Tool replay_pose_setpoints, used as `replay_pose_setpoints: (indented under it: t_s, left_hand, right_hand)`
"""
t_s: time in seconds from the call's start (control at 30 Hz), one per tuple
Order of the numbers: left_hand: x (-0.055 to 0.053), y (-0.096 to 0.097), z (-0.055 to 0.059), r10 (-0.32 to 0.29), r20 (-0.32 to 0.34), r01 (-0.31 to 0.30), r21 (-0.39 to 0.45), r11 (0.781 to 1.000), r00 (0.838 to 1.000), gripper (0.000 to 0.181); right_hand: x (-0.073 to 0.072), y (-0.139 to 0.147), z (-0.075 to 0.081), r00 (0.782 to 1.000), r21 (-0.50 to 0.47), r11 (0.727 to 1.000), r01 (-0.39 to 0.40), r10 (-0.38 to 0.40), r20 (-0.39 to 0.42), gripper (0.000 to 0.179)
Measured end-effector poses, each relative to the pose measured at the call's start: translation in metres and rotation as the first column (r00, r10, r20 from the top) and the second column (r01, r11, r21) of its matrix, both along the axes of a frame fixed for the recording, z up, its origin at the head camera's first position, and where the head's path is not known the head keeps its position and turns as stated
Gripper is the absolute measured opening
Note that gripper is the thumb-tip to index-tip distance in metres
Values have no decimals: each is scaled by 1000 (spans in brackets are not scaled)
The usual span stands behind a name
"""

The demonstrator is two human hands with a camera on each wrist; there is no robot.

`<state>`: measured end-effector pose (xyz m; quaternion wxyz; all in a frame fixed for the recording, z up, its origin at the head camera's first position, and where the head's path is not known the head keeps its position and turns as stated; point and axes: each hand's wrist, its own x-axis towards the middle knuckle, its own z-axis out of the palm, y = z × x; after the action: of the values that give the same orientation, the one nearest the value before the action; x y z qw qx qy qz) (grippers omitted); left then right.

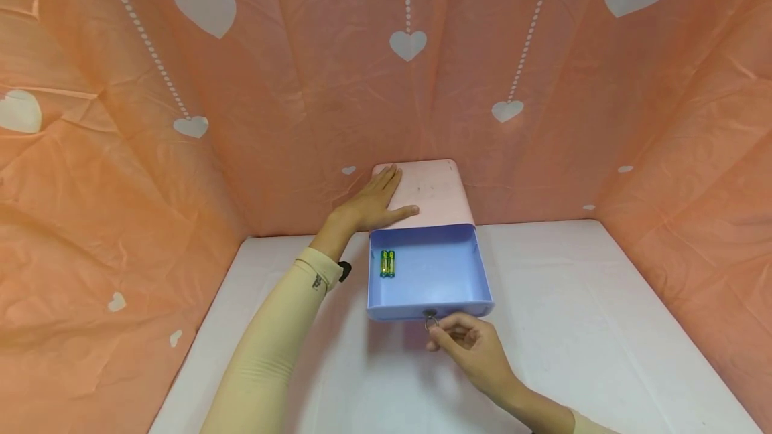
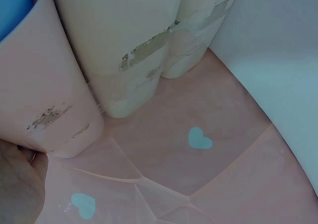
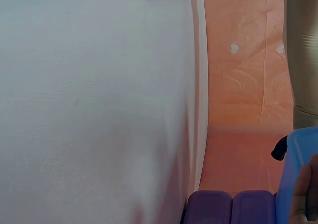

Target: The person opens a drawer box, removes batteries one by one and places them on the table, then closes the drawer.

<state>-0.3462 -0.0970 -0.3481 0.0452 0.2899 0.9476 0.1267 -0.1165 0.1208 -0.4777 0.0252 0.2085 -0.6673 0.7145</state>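
Blue drawer point(image 1: 431, 273) juts out from pink casing point(image 1: 431, 186), over white worktop point(image 1: 603, 327)! Right hand point(image 1: 476, 351) at its front, grip pinching ring pull point(image 1: 430, 315) between thumb and fingers. Left hand point(image 1: 375, 205) lies on casing's top, fingers straight, thumb spread, grip released. Inside drawer: two green batteries point(image 1: 391, 264), side by side, near left wall. Behind it all, orange heart-print cloth point(image 1: 301, 86).
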Motion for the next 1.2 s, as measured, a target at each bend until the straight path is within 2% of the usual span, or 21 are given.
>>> replay_pose_setpoints:
  t_s: [0.4, 1.0, 1.2]
  left_hand:
    - [-1, 0, -1, 2, 3, -2, -1, 1000, 1000, 110]
    - [-1, 0, -3, 9, 3, -9, -16, 1000, 1000, 109]
    - [-1, 1, -3, 12, 5, -12, -16, 1000, 1000, 108]
  right_hand:
    - [0, 0, 0, 1000, 6, 1000, -9, 9, 9, 9]
    - [0, 0, -7, 994, 75, 997, 17, -24, 105, 17]
    - [-1, 0, -8, 994, 86, 996, 1, -10, 108, 22]
